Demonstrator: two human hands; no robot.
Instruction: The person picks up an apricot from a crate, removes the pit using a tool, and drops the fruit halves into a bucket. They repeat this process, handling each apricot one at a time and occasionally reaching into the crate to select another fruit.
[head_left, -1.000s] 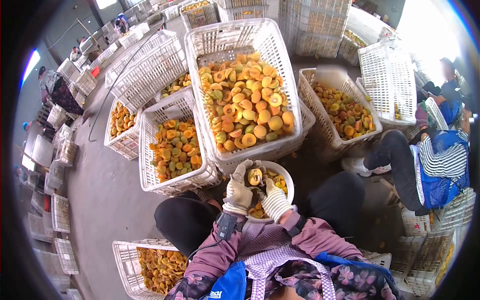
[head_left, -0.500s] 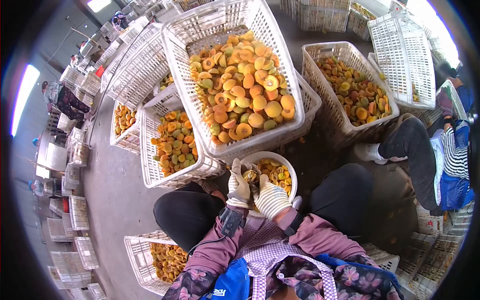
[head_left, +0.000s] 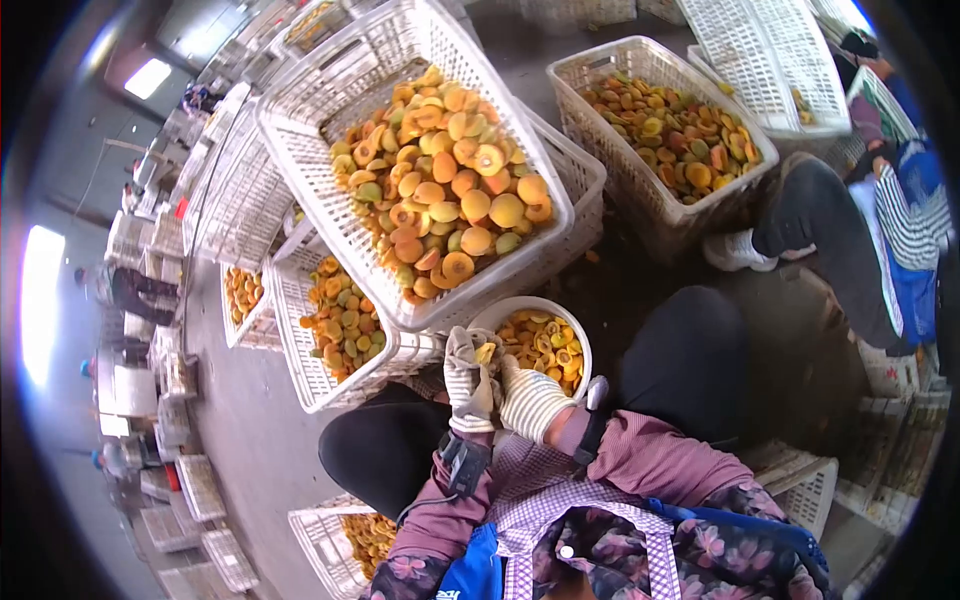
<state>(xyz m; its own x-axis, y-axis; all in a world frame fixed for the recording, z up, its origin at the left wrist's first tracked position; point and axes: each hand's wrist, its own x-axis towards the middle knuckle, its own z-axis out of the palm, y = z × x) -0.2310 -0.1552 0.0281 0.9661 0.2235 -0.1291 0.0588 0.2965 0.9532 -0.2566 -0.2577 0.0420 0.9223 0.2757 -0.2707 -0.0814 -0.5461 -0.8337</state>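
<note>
My left hand (head_left: pixel 470 380), in a striped glove with a soiled palm, is closed round a small yellow peach half (head_left: pixel 485 353). Close against it, my right hand (head_left: pixel 533 398), also in a striped glove, has its fingers curled by the fruit. Whatever the right fingers grip is hidden from me. Both hands are at the near left rim of a white bucket (head_left: pixel 586 350) holding pitted yellow pieces (head_left: pixel 543 345). Just beyond stands a large white crate (head_left: pixel 300 125) of orange and yellow peach halves (head_left: pixel 440 190), raised on another crate (head_left: pixel 588 205).
More crates of fruit stand to the left (head_left: pixel 300 375) and right (head_left: pixel 670 215). A crate of orange pieces (head_left: pixel 325 545) sits by my left side. At the right, a co-worker's leg (head_left: pixel 820 240) and shoe (head_left: pixel 735 252) show. Stacked crates line the far left.
The view has turned, so the crates sit further left and lower at the left side. My left hand has rolled and its fingers now curl round the fruit; the right hand stays close.
</note>
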